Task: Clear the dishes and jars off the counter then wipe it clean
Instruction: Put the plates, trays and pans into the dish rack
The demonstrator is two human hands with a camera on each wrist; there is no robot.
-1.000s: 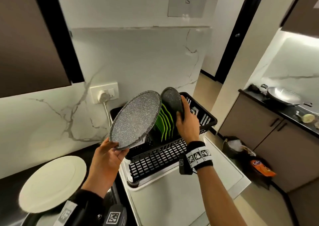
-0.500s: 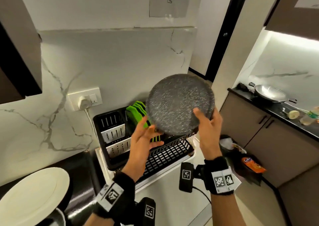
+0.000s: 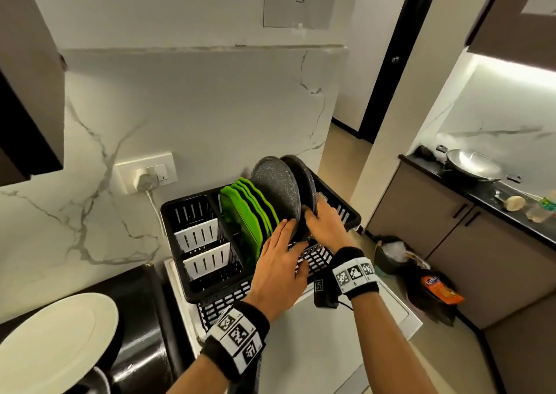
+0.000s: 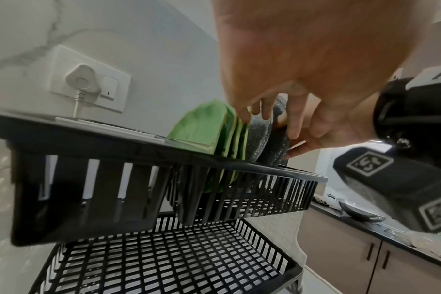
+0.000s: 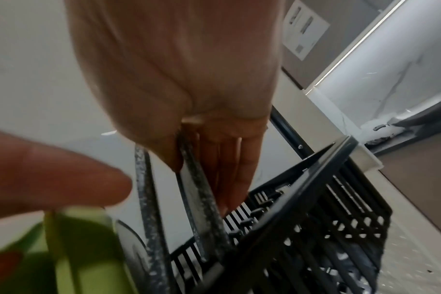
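Observation:
Two grey speckled plates stand upright in the black dish rack (image 3: 183, 202), right of several green plates (image 3: 243, 213). My left hand (image 3: 282, 261) rests with loose fingers on the lower rim of the front grey plate (image 3: 275, 189). My right hand (image 3: 325, 228) pinches the rear grey plate (image 3: 304, 180). In the right wrist view its thumb (image 5: 164, 151) lies on the near face of the rear grey plate (image 5: 204, 189) with the fingers behind. In the left wrist view my left fingers (image 4: 264, 111) touch the front grey plate (image 4: 259, 135). A white plate (image 3: 57, 342) lies on the dark counter (image 3: 141, 303).
The rack sits on a white appliance top (image 3: 346, 333). A plugged wall socket (image 3: 147, 177) is behind it. An upper cabinet (image 3: 30, 77) hangs at the left. Rubbish bags (image 3: 421, 282) lie on the floor at the right, and a wok (image 3: 472, 165) sits on the far counter.
Half a second ago both hands held the large grey plate in the air over the rack. Now it stands in the rack between the green plates and the other grey plate.

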